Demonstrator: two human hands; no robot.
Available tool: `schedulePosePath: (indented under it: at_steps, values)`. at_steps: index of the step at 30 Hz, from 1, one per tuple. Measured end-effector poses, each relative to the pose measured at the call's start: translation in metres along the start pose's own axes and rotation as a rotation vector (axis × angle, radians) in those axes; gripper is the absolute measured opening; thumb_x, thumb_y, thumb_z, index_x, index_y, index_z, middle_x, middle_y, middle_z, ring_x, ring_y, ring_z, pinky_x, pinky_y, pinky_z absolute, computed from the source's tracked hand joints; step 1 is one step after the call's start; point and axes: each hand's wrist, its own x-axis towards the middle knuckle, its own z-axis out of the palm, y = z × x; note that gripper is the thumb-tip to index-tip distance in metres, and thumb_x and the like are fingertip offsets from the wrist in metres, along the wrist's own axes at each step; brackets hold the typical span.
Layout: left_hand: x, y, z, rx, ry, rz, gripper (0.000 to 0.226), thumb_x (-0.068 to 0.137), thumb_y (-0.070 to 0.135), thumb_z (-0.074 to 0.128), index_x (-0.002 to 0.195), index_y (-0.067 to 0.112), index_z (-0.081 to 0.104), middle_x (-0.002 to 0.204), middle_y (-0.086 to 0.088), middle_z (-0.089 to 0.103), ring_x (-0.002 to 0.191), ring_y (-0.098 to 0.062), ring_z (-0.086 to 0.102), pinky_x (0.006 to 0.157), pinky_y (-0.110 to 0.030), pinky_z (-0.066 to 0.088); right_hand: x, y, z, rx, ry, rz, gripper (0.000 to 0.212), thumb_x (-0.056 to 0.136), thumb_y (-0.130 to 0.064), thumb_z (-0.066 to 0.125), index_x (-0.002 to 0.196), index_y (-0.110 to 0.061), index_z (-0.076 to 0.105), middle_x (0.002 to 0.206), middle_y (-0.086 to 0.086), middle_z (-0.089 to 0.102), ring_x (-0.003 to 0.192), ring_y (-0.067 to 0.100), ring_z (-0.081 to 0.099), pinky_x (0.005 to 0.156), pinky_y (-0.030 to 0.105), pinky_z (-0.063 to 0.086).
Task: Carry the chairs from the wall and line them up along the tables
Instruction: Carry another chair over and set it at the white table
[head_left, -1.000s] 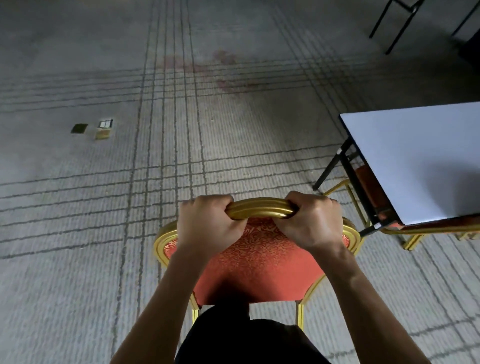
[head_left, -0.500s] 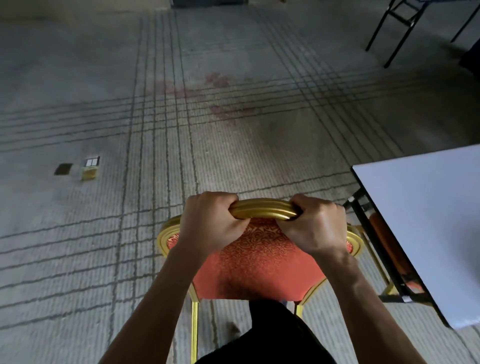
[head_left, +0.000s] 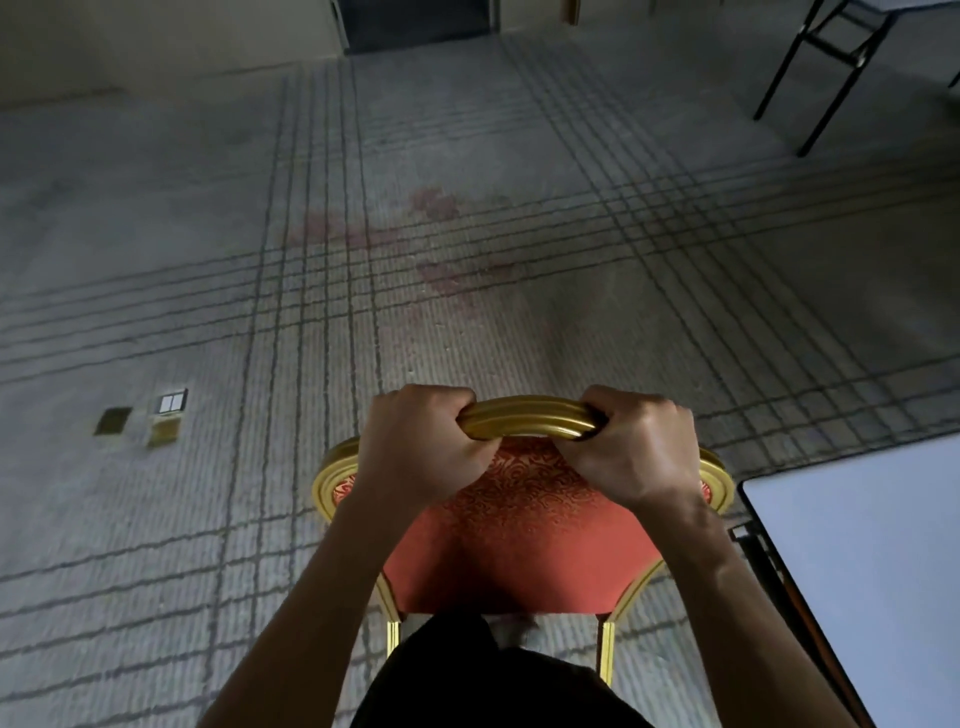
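Observation:
A banquet chair (head_left: 524, 540) with a gold frame and red patterned padding is right in front of me, its back seen from above. My left hand (head_left: 421, 447) grips the left part of the gold top rail. My right hand (head_left: 636, 449) grips the right part of that rail. Both sets of fingers curl over the rail. The chair's seat and most of its legs are hidden below the back and my dark clothing. A white-topped table (head_left: 872, 566) with a black frame reaches in at the lower right, its corner just right of the chair.
Grey carpet with dark grid lines and a reddish stain (head_left: 447, 254) stretches ahead. Small floor sockets (head_left: 169, 415) lie at the left. Black table legs (head_left: 826, 67) stand at the far right. A dark doorway (head_left: 415, 21) and a pale wall close the far end.
The view has swung leftward and up along the floor. The white table has slid toward the lower right edge, and the chair beneath it is out of sight. Both hands keep their grip.

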Motion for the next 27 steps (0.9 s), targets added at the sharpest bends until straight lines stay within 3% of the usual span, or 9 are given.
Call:
schedulePosePath:
  at_steps: [3, 8, 10, 15, 19, 22, 27]
  values:
    - [0.083, -0.022, 0.04, -0.035, -0.003, -0.028, 0.04, 0.068, 0.045, 0.07, 0.052, 0.019, 0.044, 0.044, 0.007, 0.043, 0.041, -0.011, 0.045, 0.048, -0.024, 0.035, 0.084, 0.028, 0.028, -0.014, 0.002, 0.016, 0.027, 0.067, -0.048, 0.057, 0.064, -0.022, 0.058, 0.057, -0.008, 0.058, 0.055, 0.021, 0.059, 0.059, 0.029, 0.041]
    - [0.133, -0.044, 0.069, -0.05, -0.017, 0.003, 0.044, 0.068, 0.044, 0.069, 0.051, 0.024, 0.034, 0.042, 0.011, 0.034, 0.038, -0.005, 0.037, 0.047, -0.018, 0.027, 0.135, 0.046, 0.05, -0.013, 0.042, -0.023, 0.026, 0.066, -0.046, 0.054, 0.06, -0.021, 0.055, 0.055, -0.006, 0.057, 0.051, 0.02, 0.057, 0.053, 0.027, 0.042]
    - [0.191, -0.064, 0.1, -0.091, -0.028, 0.005, 0.041, 0.069, 0.046, 0.068, 0.051, 0.022, 0.039, 0.043, 0.011, 0.038, 0.039, -0.006, 0.04, 0.047, -0.019, 0.032, 0.189, 0.066, 0.074, -0.046, 0.063, 0.002, 0.024, 0.066, -0.044, 0.055, 0.06, -0.021, 0.055, 0.054, -0.005, 0.056, 0.05, 0.019, 0.055, 0.052, 0.026, 0.041]
    - [0.33, -0.094, 0.139, -0.125, -0.024, 0.142, 0.036, 0.068, 0.046, 0.07, 0.053, 0.02, 0.051, 0.047, 0.009, 0.049, 0.043, -0.011, 0.05, 0.046, -0.027, 0.045, 0.31, 0.095, 0.093, -0.091, 0.078, 0.092, 0.017, 0.065, -0.036, 0.065, 0.06, -0.021, 0.057, 0.053, -0.008, 0.054, 0.049, 0.016, 0.052, 0.053, 0.024, 0.036]
    - [0.435, -0.102, 0.155, -0.13, -0.022, 0.256, 0.037, 0.066, 0.048, 0.067, 0.055, 0.019, 0.047, 0.052, 0.005, 0.054, 0.049, -0.02, 0.057, 0.048, -0.03, 0.046, 0.391, 0.115, 0.094, -0.109, 0.14, 0.17, 0.018, 0.063, -0.037, 0.068, 0.061, -0.021, 0.06, 0.054, -0.006, 0.058, 0.051, 0.017, 0.056, 0.056, 0.022, 0.033]
    - [0.504, -0.1, 0.172, -0.129, 0.005, 0.344, 0.036, 0.066, 0.052, 0.061, 0.056, 0.024, 0.04, 0.052, 0.004, 0.054, 0.049, -0.023, 0.057, 0.047, -0.029, 0.045, 0.447, 0.136, 0.097, -0.124, 0.197, 0.167, 0.019, 0.065, -0.04, 0.064, 0.06, -0.022, 0.059, 0.054, -0.006, 0.058, 0.05, 0.016, 0.055, 0.053, 0.023, 0.036]
    - [0.612, -0.114, 0.213, -0.084, 0.005, 0.372, 0.037, 0.064, 0.049, 0.067, 0.055, 0.018, 0.049, 0.051, 0.003, 0.056, 0.049, -0.025, 0.058, 0.046, -0.03, 0.043, 0.549, 0.177, 0.117, -0.111, 0.187, 0.183, 0.026, 0.068, -0.046, 0.057, 0.062, -0.021, 0.061, 0.056, -0.007, 0.059, 0.053, 0.018, 0.057, 0.055, 0.025, 0.041]
